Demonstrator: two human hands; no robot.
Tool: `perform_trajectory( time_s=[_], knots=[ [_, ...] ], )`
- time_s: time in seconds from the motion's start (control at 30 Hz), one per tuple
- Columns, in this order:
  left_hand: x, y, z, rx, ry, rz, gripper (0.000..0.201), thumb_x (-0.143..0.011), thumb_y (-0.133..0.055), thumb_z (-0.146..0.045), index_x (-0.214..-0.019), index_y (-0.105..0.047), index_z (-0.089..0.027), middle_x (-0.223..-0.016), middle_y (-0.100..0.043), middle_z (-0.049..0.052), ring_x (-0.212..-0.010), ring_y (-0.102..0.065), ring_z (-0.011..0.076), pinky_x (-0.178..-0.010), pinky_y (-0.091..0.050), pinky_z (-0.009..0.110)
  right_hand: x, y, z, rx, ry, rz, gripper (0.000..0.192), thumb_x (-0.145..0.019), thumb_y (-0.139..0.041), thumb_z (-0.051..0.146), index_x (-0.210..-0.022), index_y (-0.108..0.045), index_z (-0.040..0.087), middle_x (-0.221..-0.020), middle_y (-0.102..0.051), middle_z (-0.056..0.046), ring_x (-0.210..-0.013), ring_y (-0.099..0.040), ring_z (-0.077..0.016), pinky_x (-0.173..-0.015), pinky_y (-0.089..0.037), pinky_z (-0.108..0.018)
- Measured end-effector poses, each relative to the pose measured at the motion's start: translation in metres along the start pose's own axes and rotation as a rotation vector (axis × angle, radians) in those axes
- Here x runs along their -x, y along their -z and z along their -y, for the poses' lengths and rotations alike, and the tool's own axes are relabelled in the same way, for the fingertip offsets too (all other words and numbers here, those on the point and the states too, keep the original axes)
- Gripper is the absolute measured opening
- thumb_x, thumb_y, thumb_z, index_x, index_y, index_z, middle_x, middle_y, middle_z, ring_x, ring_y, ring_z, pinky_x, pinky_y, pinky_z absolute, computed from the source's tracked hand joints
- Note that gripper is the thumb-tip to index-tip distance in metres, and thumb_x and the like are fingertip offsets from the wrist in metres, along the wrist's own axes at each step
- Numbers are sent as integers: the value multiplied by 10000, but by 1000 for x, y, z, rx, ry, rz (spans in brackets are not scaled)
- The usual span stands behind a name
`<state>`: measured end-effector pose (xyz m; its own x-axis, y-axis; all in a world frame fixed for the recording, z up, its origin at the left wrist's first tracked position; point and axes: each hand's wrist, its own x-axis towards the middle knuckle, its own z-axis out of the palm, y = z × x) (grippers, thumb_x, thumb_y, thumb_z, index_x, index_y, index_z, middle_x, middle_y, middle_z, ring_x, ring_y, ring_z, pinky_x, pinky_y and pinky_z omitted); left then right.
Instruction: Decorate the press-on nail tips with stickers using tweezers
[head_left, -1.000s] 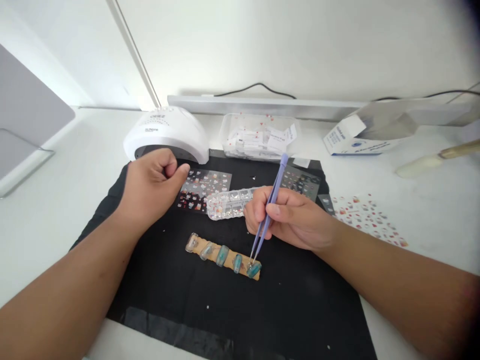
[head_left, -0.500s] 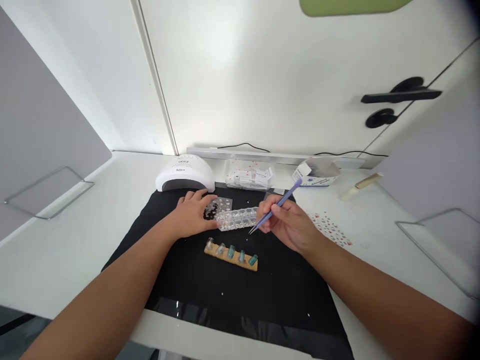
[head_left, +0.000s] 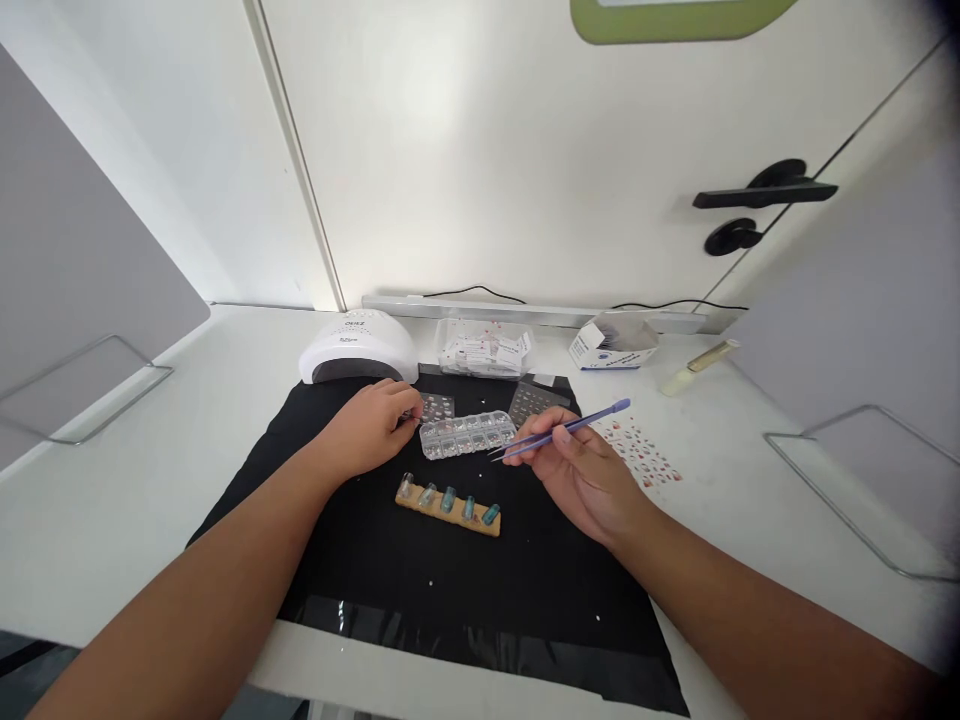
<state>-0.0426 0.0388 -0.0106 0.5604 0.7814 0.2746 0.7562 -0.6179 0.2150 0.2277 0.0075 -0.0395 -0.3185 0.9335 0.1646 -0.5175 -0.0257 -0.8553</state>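
Note:
My right hand [head_left: 577, 470] holds purple tweezers [head_left: 562, 430] almost level, tips pointing left toward a clear compartment box of small gems [head_left: 466, 434]. My left hand [head_left: 367, 428] rests on the black mat [head_left: 480, 590] with its fingertips at the left end of that box, over a sticker sheet [head_left: 437, 405]. In front of both hands lies a tan strip [head_left: 448, 504] carrying several artificial nails, most of them teal.
A white nail lamp [head_left: 358, 346] stands behind the left hand. Behind the mat are a clear tub of packets [head_left: 484, 348], a small white box [head_left: 611, 346] and a bottle lying down [head_left: 697, 367]. A loose sticker sheet [head_left: 637, 450] lies right of the mat. Grey dividers stand at both sides.
The view has pulled back and up. My right hand lifted the tweezers off the rightmost nail and turned them level beside the gem box. My left hand moved to the box's left end.

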Motion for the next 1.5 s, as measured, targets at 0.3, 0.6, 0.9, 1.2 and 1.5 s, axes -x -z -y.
perform_trajectory(
  time_s=[0.3,0.6,0.9,1.2,1.5],
  knots=[
    [11,1,-43,43,-402,-340,111,-885,-592,-56,-897,-589,-167,-993,-691,61,-989,-574,218,-862,-457,396,15,-19,4,-121,-15,1,186,-857,-698,458,-862,-694,272,-796,-711,36,-850,-699,-147,-886,-572,-333],
    [16,3,-60,152,-488,-285,95,-844,-668,-175,-914,-605,-187,-1150,-661,90,-1142,-554,283,-1009,-350,487,12,-10,4,-63,66,-27,139,-886,-682,384,-866,-703,248,-804,-731,5,-850,-700,-140,-791,-558,-249],
    [16,-7,-43,490,-109,-343,498,-899,-603,-235,-1365,-430,-213,-1388,-461,153,-1316,-421,318,-1110,-321,530,11,-2,10,26,124,29,176,-867,-700,399,-839,-714,226,-744,-692,-7,-756,-668,-156,-715,-544,-284],
    [16,-12,-51,719,18,-153,329,-930,-613,-247,-1249,-531,-228,-979,-626,25,-837,-614,142,-768,-539,270,16,-4,5,89,150,144,168,-890,-676,387,-892,-726,227,-760,-688,-21,-751,-652,-160,-669,-523,-289],
    [11,-6,-53,755,-97,-123,99,-847,-639,-87,-876,-669,-177,-797,-643,21,-703,-595,124,-642,-468,248,21,-6,-4,122,217,125,135,-910,-649,358,-925,-721,245,-807,-673,-26,-807,-634,-189,-754,-513,-361]
  ],
)
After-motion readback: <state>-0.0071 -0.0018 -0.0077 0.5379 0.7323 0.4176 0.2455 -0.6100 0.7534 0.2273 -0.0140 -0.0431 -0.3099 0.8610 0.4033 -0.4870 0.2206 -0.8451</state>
